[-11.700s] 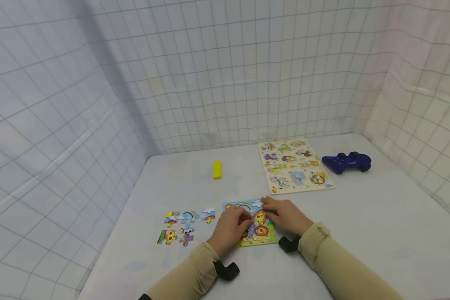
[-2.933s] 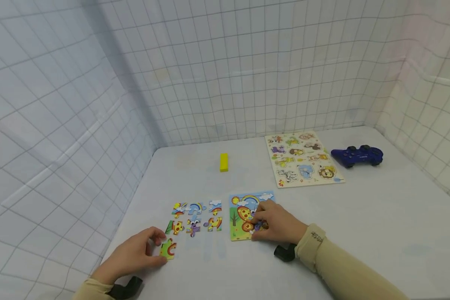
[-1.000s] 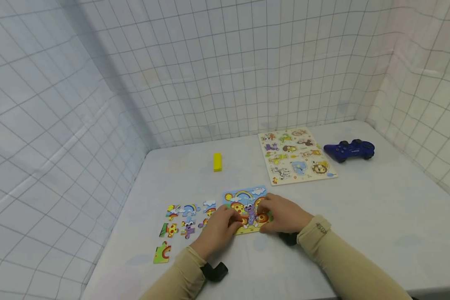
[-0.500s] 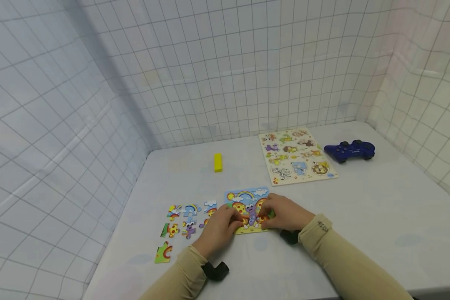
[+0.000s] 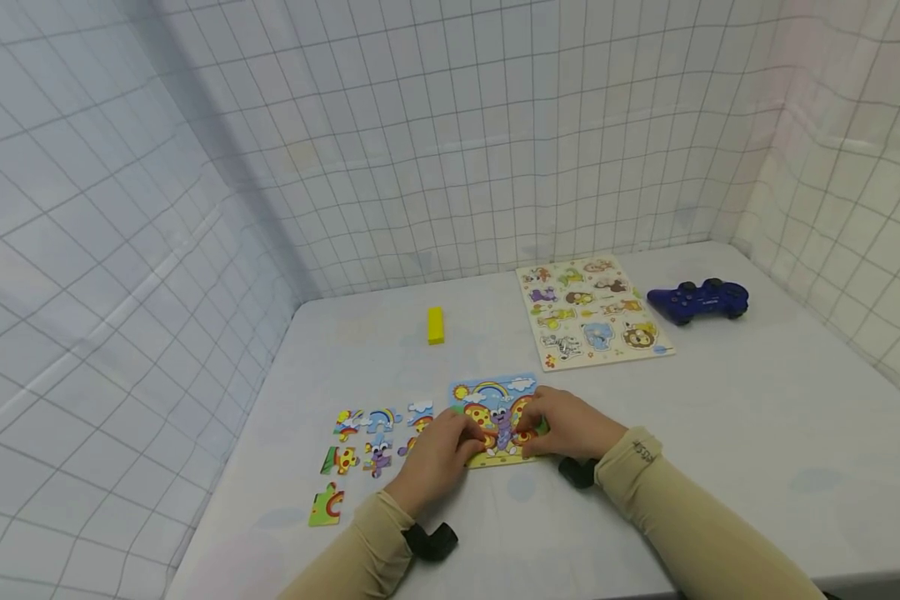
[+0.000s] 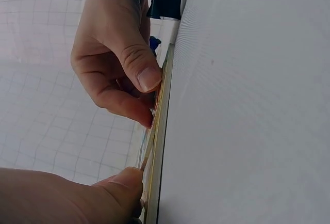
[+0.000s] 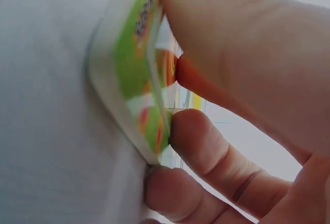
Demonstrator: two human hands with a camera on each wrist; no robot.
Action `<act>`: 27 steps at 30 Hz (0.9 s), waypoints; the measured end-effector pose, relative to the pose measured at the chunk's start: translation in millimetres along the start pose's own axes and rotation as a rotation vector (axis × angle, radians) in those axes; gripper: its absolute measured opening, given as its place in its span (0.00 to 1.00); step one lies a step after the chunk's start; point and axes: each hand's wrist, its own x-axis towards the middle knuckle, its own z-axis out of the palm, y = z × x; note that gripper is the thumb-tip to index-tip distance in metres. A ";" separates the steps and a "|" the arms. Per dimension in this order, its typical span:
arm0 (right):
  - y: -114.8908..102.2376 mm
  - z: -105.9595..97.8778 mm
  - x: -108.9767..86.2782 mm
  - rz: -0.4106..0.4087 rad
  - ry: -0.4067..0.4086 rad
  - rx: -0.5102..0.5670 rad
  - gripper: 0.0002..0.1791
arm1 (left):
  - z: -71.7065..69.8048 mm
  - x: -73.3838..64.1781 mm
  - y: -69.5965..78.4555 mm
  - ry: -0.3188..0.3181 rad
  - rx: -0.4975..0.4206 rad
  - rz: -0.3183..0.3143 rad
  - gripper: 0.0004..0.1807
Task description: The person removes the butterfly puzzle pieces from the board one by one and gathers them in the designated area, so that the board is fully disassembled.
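Observation:
Both hands work at the front of a butterfly picture puzzle board (image 5: 491, 390) on the white table. My left hand (image 5: 437, 454) pinches the left end of a thin jigsaw piece that stands slightly raised in the left wrist view. From the right, my right hand (image 5: 570, 425) holds curled fingers and thumb at the same part; its fingertips (image 7: 193, 131) touch a raised piece edge in the right wrist view. Loose jigsaw pieces lie left of the board, among them a green corner piece (image 5: 326, 505) and a purple butterfly piece (image 5: 378, 456). The left hand partly hides one.
Behind the board lie a yellow block (image 5: 436, 325) and a large animal puzzle board (image 5: 596, 315). A blue game controller (image 5: 697, 300) sits to its right. Grid-patterned white curtains (image 5: 480, 167) enclose the back and sides.
Since the oldest frame, two more pieces lie at the left. My left hand has moved from the green corner piece back to the board. Over the last second both hands stay nearly still.

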 end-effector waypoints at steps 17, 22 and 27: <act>-4.6 -0.8 -0.9 -0.008 0.008 -0.029 0.07 | -5.1 0.5 7.5 0.012 -0.136 -0.063 0.03; -4.2 0.7 0.9 0.001 0.006 -0.017 0.07 | -13.8 -4.6 3.0 0.012 -0.205 -0.118 0.03; -1.1 0.6 -1.8 0.006 0.011 -0.011 0.06 | -40.0 -22.4 0.0 0.015 -0.298 -0.161 0.02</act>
